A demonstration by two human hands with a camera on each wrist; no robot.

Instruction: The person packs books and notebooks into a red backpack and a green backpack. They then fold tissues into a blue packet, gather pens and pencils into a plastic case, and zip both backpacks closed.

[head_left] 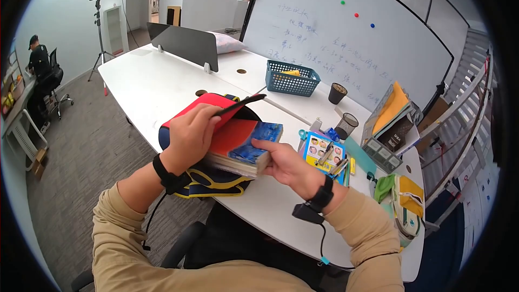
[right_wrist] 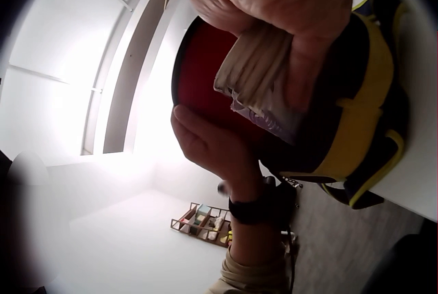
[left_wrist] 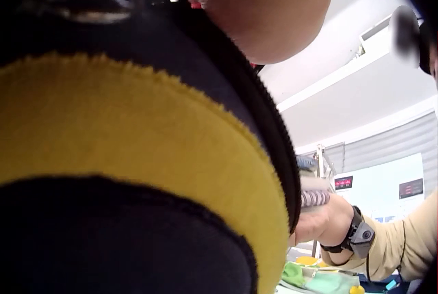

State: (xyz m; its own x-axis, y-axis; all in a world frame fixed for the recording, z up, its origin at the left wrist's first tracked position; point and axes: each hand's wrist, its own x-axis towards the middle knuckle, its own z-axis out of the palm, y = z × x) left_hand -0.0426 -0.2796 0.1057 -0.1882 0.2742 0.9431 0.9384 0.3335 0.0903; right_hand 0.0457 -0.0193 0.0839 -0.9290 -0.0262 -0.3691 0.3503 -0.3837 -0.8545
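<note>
A navy backpack (head_left: 216, 183) with yellow trim and a red lid lies at the table's near edge, its mouth open. My left hand (head_left: 189, 135) grips the edge of the raised lid (head_left: 190, 107). In my right hand (head_left: 286, 165) is a stack of books (head_left: 268, 131), thumb on the blue-and-red top cover and fingers below. The stack's far end reaches under the lid into the bag's mouth. Worn page edges (right_wrist: 250, 68) and a purplish spiral-bound book show below the right hand in the right wrist view. Yellow backpack trim (left_wrist: 137, 116) fills much of the left wrist view.
Right of the books are a blue picture sheet (head_left: 319, 148) with pens on it, a mesh cup (head_left: 346, 125) and a file holder (head_left: 381, 148). A green-and-yellow pencil bag (head_left: 405, 200) sits farther right. Behind stand a teal basket (head_left: 292, 80) and a dark divider (head_left: 184, 46).
</note>
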